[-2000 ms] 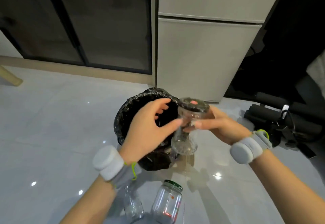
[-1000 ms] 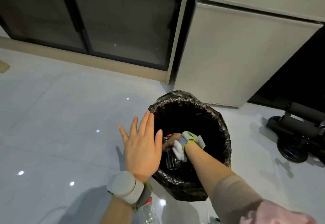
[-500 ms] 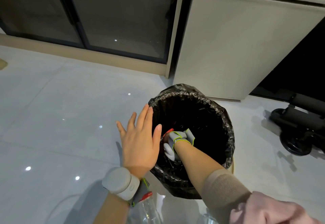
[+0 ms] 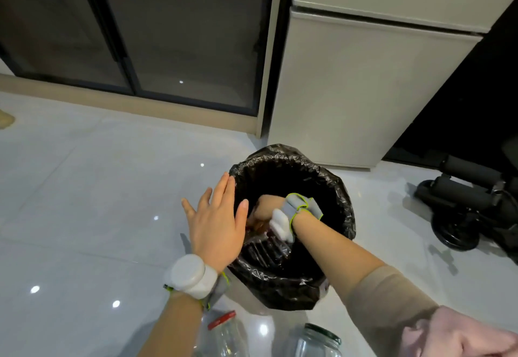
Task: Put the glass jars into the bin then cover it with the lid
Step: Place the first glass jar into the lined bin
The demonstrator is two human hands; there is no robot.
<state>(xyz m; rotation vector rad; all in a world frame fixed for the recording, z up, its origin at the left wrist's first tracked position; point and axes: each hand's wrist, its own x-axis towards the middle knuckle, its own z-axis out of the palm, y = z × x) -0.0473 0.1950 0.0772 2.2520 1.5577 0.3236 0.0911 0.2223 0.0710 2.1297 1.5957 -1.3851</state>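
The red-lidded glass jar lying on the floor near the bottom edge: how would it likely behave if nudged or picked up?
The red-lidded jar lies on its side on glossy tile, so a nudge would probably roll it. Being clear glass, it is likely rigid, slippery and breakable. It looks empty, so probably light enough for one hand.

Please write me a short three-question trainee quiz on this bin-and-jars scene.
1. True or false: the right hand is inside the round bin lined with a black plastic bag.
2. How many clear glass jars stand on the glossy white floor near the camera?
3. The left hand is: A) flat and open by the rim; B) gripping a jar.

Key: 1 true; 2 two, red-lidded jar and dark-green-lidded jar; 3 A.
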